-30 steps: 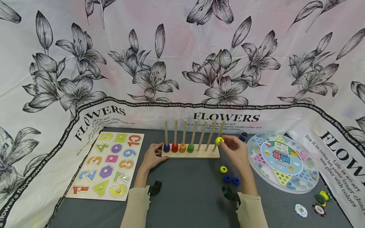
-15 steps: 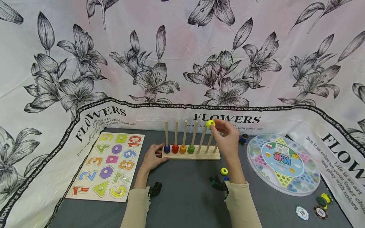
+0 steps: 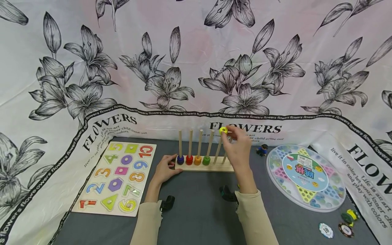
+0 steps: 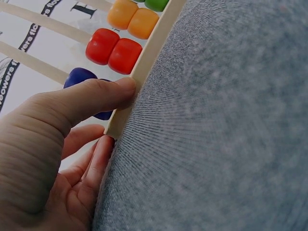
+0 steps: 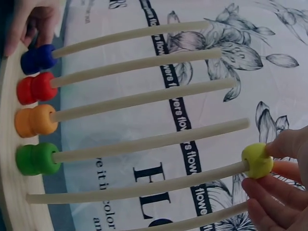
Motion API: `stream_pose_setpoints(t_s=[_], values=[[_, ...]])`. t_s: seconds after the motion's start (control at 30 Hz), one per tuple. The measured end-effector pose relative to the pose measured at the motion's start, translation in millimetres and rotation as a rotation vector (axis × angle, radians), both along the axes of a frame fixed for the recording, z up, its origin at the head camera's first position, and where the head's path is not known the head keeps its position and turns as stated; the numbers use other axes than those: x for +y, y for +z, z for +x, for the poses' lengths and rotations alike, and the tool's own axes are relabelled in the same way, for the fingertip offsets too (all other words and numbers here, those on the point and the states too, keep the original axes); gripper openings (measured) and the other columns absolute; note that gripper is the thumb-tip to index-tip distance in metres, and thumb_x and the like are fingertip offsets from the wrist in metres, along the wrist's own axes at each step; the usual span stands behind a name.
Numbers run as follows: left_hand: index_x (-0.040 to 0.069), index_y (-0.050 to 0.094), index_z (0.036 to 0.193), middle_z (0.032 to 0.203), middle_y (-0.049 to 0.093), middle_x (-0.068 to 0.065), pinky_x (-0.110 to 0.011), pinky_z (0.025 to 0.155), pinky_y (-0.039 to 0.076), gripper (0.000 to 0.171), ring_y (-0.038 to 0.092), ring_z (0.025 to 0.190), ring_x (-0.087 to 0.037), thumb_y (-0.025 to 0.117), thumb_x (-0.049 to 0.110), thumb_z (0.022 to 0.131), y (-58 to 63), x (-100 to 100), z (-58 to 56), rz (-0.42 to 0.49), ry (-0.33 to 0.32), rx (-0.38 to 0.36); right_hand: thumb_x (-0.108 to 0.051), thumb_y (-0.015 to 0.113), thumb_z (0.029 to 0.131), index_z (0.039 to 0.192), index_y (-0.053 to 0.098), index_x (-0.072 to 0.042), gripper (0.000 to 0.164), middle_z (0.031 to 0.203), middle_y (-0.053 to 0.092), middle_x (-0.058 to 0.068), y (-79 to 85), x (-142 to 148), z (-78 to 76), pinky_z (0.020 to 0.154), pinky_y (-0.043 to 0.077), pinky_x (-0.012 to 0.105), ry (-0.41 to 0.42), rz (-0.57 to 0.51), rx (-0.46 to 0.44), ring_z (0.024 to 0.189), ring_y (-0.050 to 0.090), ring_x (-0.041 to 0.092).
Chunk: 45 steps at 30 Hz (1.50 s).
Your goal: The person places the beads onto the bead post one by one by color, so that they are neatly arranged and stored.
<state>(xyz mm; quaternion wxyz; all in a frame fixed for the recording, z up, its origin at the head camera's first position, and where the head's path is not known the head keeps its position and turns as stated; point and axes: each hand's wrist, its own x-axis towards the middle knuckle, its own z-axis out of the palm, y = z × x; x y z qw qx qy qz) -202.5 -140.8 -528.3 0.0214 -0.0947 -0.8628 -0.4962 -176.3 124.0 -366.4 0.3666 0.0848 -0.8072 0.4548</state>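
Note:
A wooden peg rack (image 3: 211, 167) stands on the dark cloth with a row of upright pegs. Two blue, two red, two orange and two green beads (image 5: 37, 159) sit stacked at the foot of its first pegs, counted from the left. My left hand (image 3: 165, 170) grips the rack's left end, thumb along the front edge, fingers behind. My right hand (image 3: 239, 148) pinches a yellow bead (image 5: 257, 160) at the tip of the fifth peg (image 5: 144, 186). The peg tip meets the bead's hole; how far it enters I cannot tell. My right hand partly hides the rack's right end.
A number puzzle board (image 3: 114, 180) lies at left. To the right are a round game board (image 3: 306, 177), a small figure (image 3: 262, 150), two poker chips (image 3: 326, 230) and a yellow-green toy (image 3: 349, 216). A sliver of another yellow bead shows by my right wrist.
My right hand has carried the yellow bead up and left, from beside the rack's right end to the fifth peg's tip. The left hand keeps its grip on the rack.

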Motion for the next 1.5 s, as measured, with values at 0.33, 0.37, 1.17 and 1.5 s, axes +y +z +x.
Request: stream_pose_setpoints(t_s=[0.33,0.37,1.17,1.5], values=[[-0.001,0.058,0.136,0.118,0.054,-0.016,-0.043,0.090,0.055,0.068,0.063,0.099,-0.030,0.086,0.012,0.076,0.2,0,-0.6,0.000,0.005,0.011,0.002,0.072,0.084,0.106,0.070,0.007,0.022,0.096,0.073,0.020,-12.7,-3,-1.0,0.077,0.059,0.050,-0.010,-0.037,0.024,0.082,0.072,0.036],[-0.001,0.058,0.136,0.118,0.054,-0.017,-0.043,0.090,0.055,0.068,0.063,0.099,-0.030,0.086,0.012,0.076,0.1,0,-0.5,-0.001,0.005,0.012,0.002,0.073,0.084,0.106,0.070,0.008,0.023,0.096,0.073,0.020,-14.4,-3,-1.2,0.078,0.059,0.050,-0.013,-0.037,0.020,0.082,0.072,0.036],[-0.002,0.057,0.136,0.118,0.054,-0.017,-0.043,0.090,0.056,0.069,0.063,0.099,-0.030,0.087,0.012,0.076,-1.1,1,-0.4,0.005,-0.001,0.012,-0.004,0.074,0.083,0.108,0.071,0.006,0.027,0.099,0.072,0.022,-105.4,-6,6.7,0.075,0.058,0.052,-0.027,-0.034,-0.286,0.086,0.070,0.039],[0.000,0.057,0.137,0.119,0.053,-0.017,-0.043,0.091,0.055,0.069,0.063,0.100,-0.030,0.086,0.012,0.076,-1.1,0,-0.7,-0.004,0.006,-0.003,-0.001,0.073,0.083,0.109,0.071,0.006,0.027,0.107,0.070,0.023,-125.8,-2,13.9,0.083,0.059,0.049,0.028,-0.077,-0.418,0.093,0.070,0.036]])
